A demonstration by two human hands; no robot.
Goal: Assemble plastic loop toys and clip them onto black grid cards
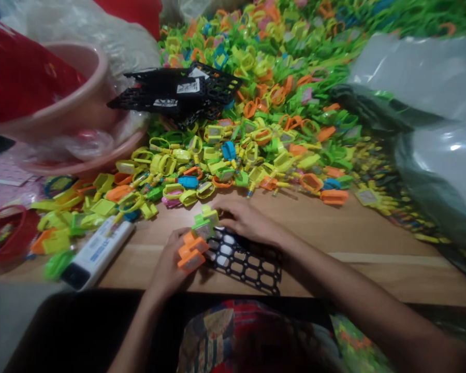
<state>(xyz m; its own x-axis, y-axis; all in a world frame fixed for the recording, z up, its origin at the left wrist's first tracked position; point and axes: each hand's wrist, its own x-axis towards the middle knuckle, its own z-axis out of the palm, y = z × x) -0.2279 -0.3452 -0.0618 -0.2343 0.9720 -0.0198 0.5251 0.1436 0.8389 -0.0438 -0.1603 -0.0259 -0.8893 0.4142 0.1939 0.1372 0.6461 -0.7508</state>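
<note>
At the wooden table (pixel 318 220), a black lattice tray (pixel 252 264) slants below the right hand (pixel 244 220), whose fingers bend beside green watches (pixel 204 224); the left hand (pixel 169 267) meets orange watches (pixel 192 252); whether either clamps, I cannot tell.

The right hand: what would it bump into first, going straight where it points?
The right hand would likely meet the light-green pieces first; depth is unclear, so they may already touch.

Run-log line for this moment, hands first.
left hand: at orange pieces; right hand: at green pieces; black grid: between forearms; colourful pile: beyond hands
</note>
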